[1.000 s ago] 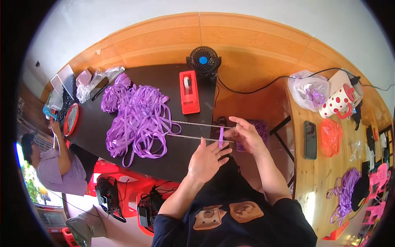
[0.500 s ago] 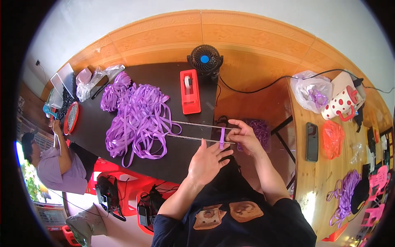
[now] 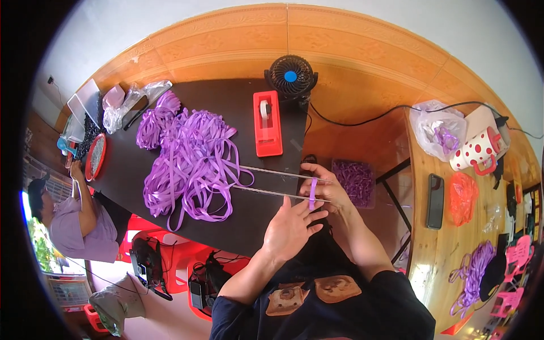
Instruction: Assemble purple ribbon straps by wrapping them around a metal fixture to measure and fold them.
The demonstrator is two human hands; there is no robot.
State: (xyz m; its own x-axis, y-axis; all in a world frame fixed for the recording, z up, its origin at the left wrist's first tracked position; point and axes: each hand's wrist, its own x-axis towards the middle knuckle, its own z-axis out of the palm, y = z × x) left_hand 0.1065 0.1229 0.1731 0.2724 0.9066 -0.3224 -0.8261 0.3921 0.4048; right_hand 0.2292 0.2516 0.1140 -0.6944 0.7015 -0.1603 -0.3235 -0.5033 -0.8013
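Observation:
Two thin metal rods (image 3: 271,171) reach side by side from the dark table past its right edge. A narrow purple ribbon (image 3: 313,192) spans both rods close to their tips. My left hand (image 3: 290,229) is palm up under the lower rod, its fingers spread and touching or nearly touching the ribbon. Around the rod tips, my right hand (image 3: 333,192) has its fingers curled against the ribbon; some fingertips are hidden behind the rods. A big tangled heap of purple ribbon (image 3: 190,161) lies to the left and covers the rods' far ends.
On the dark table (image 3: 226,93) stand a red tape dispenser (image 3: 267,124) and a black fan (image 3: 290,76). A bin of purple ribbon (image 3: 354,181) sits below. The wooden table (image 3: 422,243) holds a phone (image 3: 435,201) and a dotted cup (image 3: 473,150). Another person (image 3: 85,224) works at far left.
My right hand has shifted from a pinch beside the ribbon to fingers curled behind the rod tips. My left hand stays spread below, slightly further right. The whole view has shifted slightly.

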